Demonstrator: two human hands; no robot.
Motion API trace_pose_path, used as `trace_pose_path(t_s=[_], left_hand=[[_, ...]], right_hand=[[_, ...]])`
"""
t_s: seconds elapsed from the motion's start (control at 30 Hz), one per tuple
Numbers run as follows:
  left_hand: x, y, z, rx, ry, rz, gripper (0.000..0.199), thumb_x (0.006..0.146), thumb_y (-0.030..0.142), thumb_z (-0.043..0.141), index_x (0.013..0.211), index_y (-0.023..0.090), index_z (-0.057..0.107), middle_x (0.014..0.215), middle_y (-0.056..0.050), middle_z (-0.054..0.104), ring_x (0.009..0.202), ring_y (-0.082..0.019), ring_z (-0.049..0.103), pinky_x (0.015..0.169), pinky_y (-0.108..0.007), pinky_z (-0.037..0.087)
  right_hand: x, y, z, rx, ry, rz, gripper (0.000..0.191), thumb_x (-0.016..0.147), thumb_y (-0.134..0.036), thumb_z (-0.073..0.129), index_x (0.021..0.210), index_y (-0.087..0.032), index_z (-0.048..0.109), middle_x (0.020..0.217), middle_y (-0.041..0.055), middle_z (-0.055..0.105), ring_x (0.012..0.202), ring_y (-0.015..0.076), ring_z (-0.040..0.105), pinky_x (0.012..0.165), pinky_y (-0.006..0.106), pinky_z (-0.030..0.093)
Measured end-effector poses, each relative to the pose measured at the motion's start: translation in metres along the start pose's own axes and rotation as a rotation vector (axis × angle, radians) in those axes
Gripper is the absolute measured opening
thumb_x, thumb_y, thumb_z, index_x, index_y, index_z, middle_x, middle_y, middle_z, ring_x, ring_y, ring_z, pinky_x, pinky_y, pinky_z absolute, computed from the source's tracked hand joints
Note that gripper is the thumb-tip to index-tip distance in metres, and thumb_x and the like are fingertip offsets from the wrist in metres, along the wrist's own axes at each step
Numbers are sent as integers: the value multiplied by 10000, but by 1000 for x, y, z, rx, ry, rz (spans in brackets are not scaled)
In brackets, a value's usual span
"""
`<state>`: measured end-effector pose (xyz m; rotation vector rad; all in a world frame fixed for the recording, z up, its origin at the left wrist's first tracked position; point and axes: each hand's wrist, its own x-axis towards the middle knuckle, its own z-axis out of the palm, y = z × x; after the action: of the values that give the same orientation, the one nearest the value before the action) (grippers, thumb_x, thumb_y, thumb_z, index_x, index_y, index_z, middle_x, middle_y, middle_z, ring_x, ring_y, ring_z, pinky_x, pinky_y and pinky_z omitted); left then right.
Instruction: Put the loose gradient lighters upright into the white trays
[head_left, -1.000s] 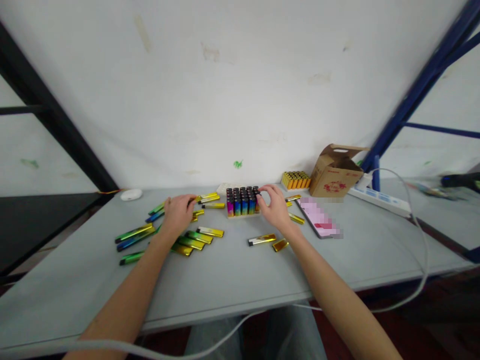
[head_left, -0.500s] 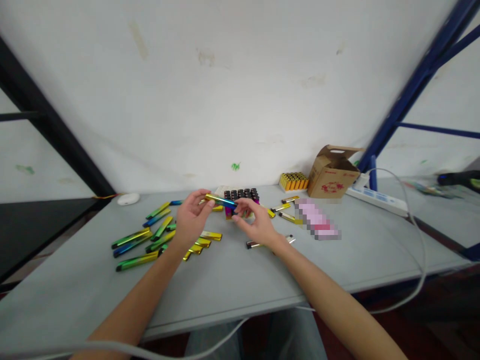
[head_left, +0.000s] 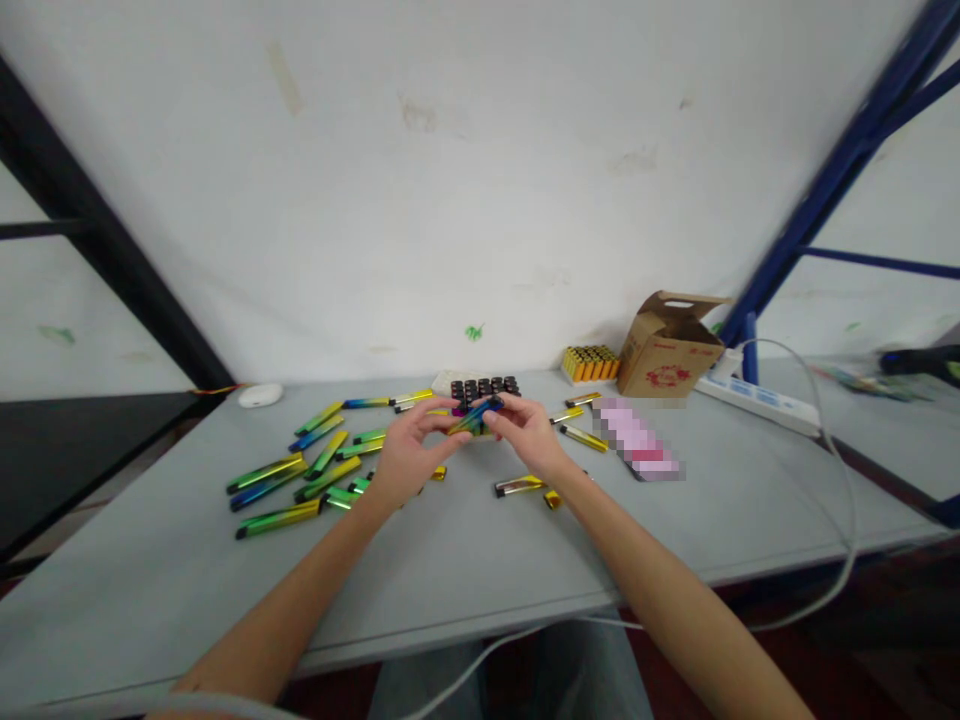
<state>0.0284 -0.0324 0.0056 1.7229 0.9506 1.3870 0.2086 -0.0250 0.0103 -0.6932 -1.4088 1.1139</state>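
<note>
A slim shiny blue-and-yellow tube (head_left: 477, 414), which looks like a vape casing, is held up between my hands. My left hand (head_left: 415, 445) pinches its yellow end between thumb and fingers. At the darker blue end, the fingers of my right hand (head_left: 527, 432) are closed round it. Behind the tube stands a block of black-topped purple cylinders (head_left: 485, 386), partly covered by my hands. Several similar green-and-yellow tubes (head_left: 279, 518) lie spread to the left. Beneath my right wrist lies a silver-and-yellow tube (head_left: 519, 486), with a short yellow piece (head_left: 553, 499) beside it.
Toward the wall, a tray of orange cylinders (head_left: 591, 364) stands beside an open cardboard box (head_left: 667, 350). A blurred pink item (head_left: 637, 438) and a white power strip (head_left: 761, 403) lie to the right. A white cable (head_left: 847, 500) hangs over the table's front edge.
My left hand has moved right, closer to my right hand. The held tube has turned, so its blue end now points up to the right. A short yellow piece now shows below my right wrist.
</note>
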Motion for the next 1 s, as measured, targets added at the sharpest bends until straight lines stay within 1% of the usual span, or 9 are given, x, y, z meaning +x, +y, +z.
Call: trace_pose_path(t_s=[0.1, 0.2, 0.37, 0.43, 0.5, 0.57, 0.77, 0.9, 1.0], left_hand=[[-3, 2, 4, 72, -4, 11, 469, 706, 332, 774, 1115, 174, 608, 801, -39, 758, 794, -204, 713, 881, -367, 531], [-5, 1, 5, 145, 11, 36, 433, 755, 343, 727, 1138, 179, 612, 782, -28, 752, 763, -189, 707, 864, -350, 529], [-4, 4, 1, 226, 45, 69, 303, 800, 353, 656, 1044, 174, 644, 687, -10, 728, 671, -176, 697, 732, -307, 555], [-3, 7, -1, 232, 47, 57, 261, 804, 352, 637, 992, 171, 650, 641, -5, 712, 628, -174, 693, 678, -293, 560], [-3, 10, -2, 233, 46, 42, 233, 807, 355, 624, 949, 174, 654, 618, -2, 700, 601, -172, 689, 632, -281, 560], [-4, 11, -3, 226, 51, 37, 224, 808, 362, 615, 923, 175, 656, 614, -1, 693, 578, -166, 680, 599, -273, 559], [-2, 6, -7, 212, 85, 68, 252, 838, 387, 580, 909, 160, 667, 610, -3, 673, 530, -137, 637, 561, -254, 546], [-1, 8, -10, 210, 114, 74, 260, 843, 403, 575, 856, 160, 667, 590, -1, 658, 504, -128, 613, 536, -242, 527], [-1, 10, -10, 214, 118, 70, 269, 837, 419, 582, 835, 163, 664, 595, -2, 659, 501, -126, 609, 534, -241, 525]], right_hand=[[0, -1, 2, -7, -38, -30, 283, 761, -453, 715, 903, -209, 723, 896, 27, 676, 816, 153, 589, 712, 275, 477], [3, -3, 0, 162, 67, 25, 314, 786, -511, 673, 895, -216, 669, 902, 23, 663, 848, 156, 602, 740, 272, 485], [10, -13, -16, 548, 154, 228, 213, 841, -442, 602, 897, -251, 528, 735, -36, 548, 668, 119, 562, 615, 242, 496], [12, -15, -23, 635, 147, 283, 185, 817, -367, 641, 896, -245, 526, 682, -60, 474, 546, 85, 467, 471, 176, 405], [13, -16, -26, 642, 145, 322, 196, 777, -289, 688, 899, -229, 546, 656, -74, 426, 469, 60, 362, 372, 142, 262], [12, -16, -27, 615, 136, 352, 207, 764, -265, 701, 918, -216, 572, 659, -75, 431, 456, 51, 335, 347, 141, 201], [9, -19, -32, 560, 20, 409, 330, 800, -337, 669, 1108, -261, 575, 800, -36, 573, 587, 88, 510, 388, 146, 296], [11, -16, -40, 615, -48, 416, 277, 772, -239, 632, 1045, -205, 598, 679, -61, 482, 458, 48, 341, 356, 129, 194], [13, -15, -42, 689, -62, 444, 200, 811, -366, 563, 914, -195, 575, 598, -73, 387, 413, 56, 231, 338, 144, 133]])
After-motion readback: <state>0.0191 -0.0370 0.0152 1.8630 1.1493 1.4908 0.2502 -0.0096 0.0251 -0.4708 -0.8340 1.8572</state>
